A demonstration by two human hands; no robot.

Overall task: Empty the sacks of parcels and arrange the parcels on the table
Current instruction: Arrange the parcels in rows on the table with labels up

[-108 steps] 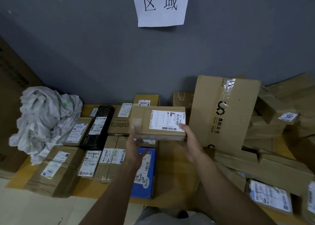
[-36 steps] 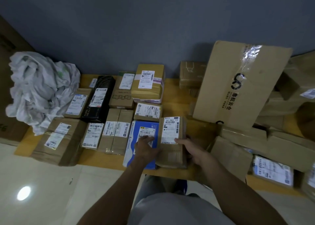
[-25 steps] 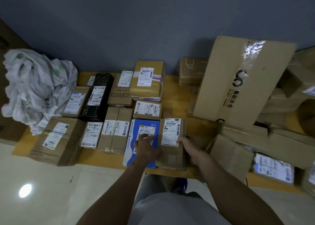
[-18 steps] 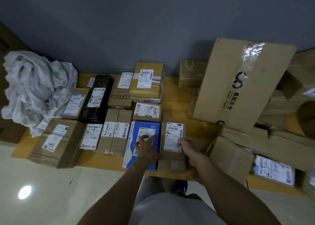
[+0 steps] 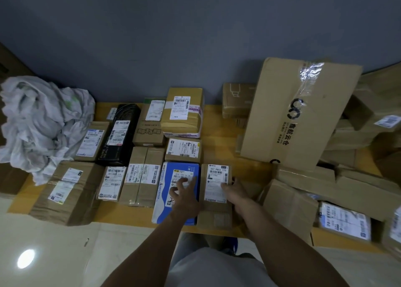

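A: Where's the one w/ the "507 P802 T70" label?
B: That brown parcel (image 5: 214,213) lies flat on the desk (image 5: 219,134) at the near edge, abt mid-length. Label up, long side running front to back.
A: Hands?
B: Right hand (image 5: 235,191) is at its right side. The fingers (image 5: 224,185) are close together, tips resting on the label's right edge, no pinch. Left hand (image 5: 184,196) isn't on it. It lies on the blue parcel (image 5: 162,199), which touches the brown one's left side, fingers spread over that label.
A: Rest of the desk?
B: Left of the blue one, brown parcels sit side by side in rows, labels up, out to the left edge, w/ a black parcel (image 5: 121,141) among them. Behind the blue one is a small brown box (image 5: 184,150), then a taller taped box (image 5: 184,113) nr the back edge. A crumpled white sack (image 5: 41,123) sits at the back-left corner and hangs over the edge. On the right half a big flat carton (image 5: 299,113) leans tilted, w/ a loose pile of brown boxes (image 5: 358,178) beside it & reaching the right edge. Grey wall (image 5: 152,37) behind, pale floor (image 5: 54,254) in front.
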